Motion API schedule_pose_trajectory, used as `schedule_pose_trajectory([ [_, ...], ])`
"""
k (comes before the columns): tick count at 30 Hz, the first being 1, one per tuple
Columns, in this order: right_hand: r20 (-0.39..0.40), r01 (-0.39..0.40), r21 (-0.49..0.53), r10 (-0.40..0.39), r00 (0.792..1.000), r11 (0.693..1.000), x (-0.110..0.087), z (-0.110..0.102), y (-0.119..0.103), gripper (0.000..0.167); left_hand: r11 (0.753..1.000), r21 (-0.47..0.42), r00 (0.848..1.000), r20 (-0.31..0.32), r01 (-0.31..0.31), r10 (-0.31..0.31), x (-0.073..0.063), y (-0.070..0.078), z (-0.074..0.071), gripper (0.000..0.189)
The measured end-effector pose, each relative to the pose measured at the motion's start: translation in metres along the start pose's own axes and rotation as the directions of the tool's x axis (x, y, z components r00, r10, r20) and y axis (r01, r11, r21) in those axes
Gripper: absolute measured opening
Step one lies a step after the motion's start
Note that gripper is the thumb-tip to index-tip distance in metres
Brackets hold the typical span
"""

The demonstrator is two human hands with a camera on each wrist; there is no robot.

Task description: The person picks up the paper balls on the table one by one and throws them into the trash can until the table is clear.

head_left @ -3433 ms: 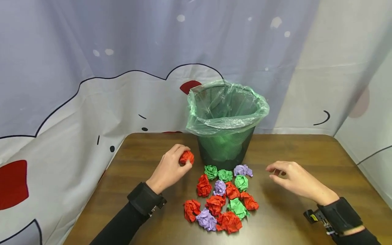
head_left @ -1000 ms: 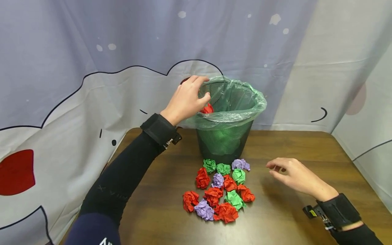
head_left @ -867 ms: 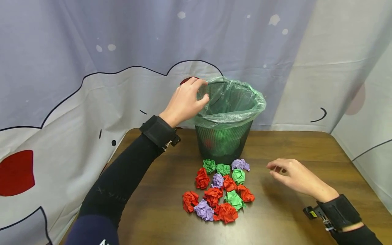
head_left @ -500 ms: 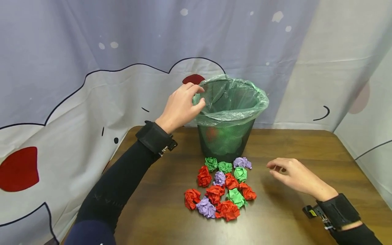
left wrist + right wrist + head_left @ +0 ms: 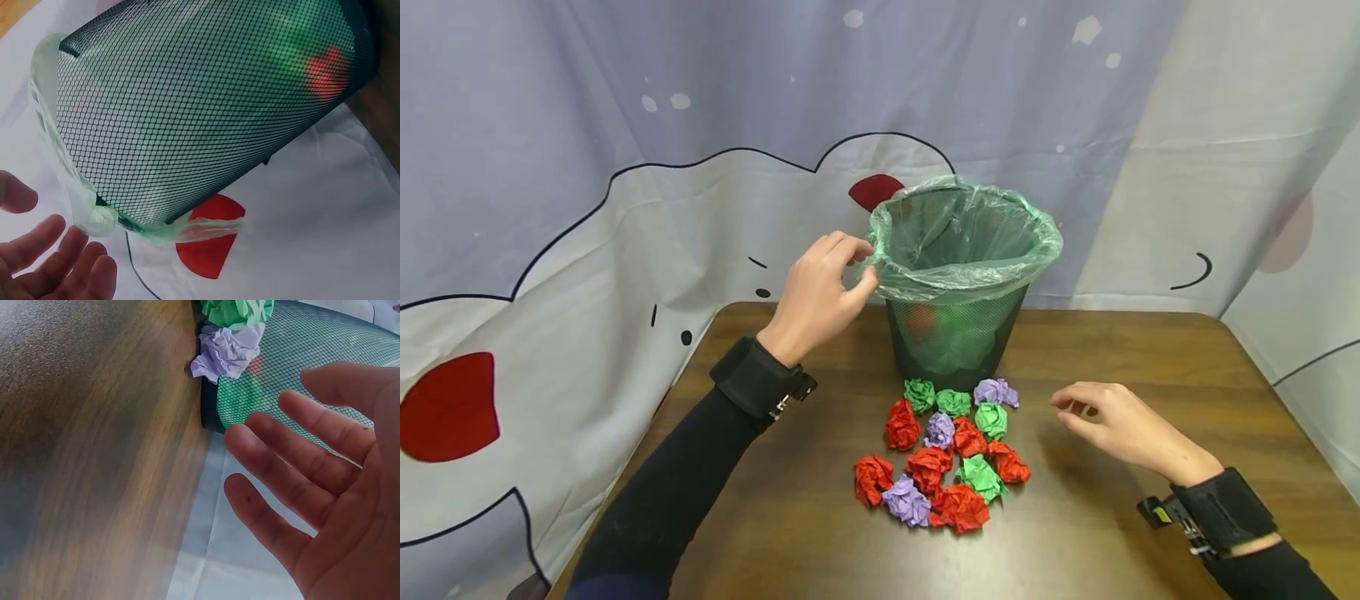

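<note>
A black mesh wastebasket stands at the back of the table, lined with a green plastic bag folded over its rim. Beside the rim's left side hovers my left hand, fingers loosely bent and holding nothing. Through the mesh a red patch shows low in the basket. In front of it lie several crumpled paper balls: red, green and purple. My right hand stays right of them, relaxed and bare; its nearest ball in the head view is the purple one by the basket.
The brown wooden table has its back edge against a patterned curtain. Both wrists wear black straps with small cameras, the left strap and the right strap.
My left hand carried a red paper ball up from the table and let it go into the wastebasket. Since then it has drawn back left and down from the opening. My right hand has hardly moved.
</note>
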State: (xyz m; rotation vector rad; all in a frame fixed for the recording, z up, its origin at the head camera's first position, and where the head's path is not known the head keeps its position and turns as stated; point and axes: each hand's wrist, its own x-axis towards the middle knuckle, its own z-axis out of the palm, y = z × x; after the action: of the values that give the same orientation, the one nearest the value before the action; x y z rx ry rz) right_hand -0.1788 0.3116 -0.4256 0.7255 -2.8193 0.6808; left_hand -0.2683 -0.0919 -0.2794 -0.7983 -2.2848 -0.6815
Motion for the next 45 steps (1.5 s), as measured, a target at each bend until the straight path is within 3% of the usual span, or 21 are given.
schedule_pose_trajectory([
  [16,0.001,0.003,0.019,-0.003,1.000,1.000,-0.001,0.004,-0.002,0.017,1.000,-0.026,1.000,-0.009,0.005,-0.005,-0.055,-0.001,0.004,0.017],
  [32,0.006,0.016,0.023,-0.016,1.000,1.000,0.008,0.012,-0.004,0.018,0.995,-0.036,0.990,0.116,0.091,-0.086,-0.109,-0.001,0.040,0.015],
  [39,0.014,0.031,-0.007,-0.031,0.999,0.999,0.014,0.019,-0.004,0.023,0.992,-0.029,0.972,0.208,0.121,-0.112,-0.127,0.001,0.054,0.015],
  [45,0.001,0.092,-0.029,-0.092,0.996,0.995,0.023,0.025,-0.004,0.032,0.988,-0.013,0.956,0.255,0.151,-0.143,-0.138,-0.001,0.059,0.017],
])
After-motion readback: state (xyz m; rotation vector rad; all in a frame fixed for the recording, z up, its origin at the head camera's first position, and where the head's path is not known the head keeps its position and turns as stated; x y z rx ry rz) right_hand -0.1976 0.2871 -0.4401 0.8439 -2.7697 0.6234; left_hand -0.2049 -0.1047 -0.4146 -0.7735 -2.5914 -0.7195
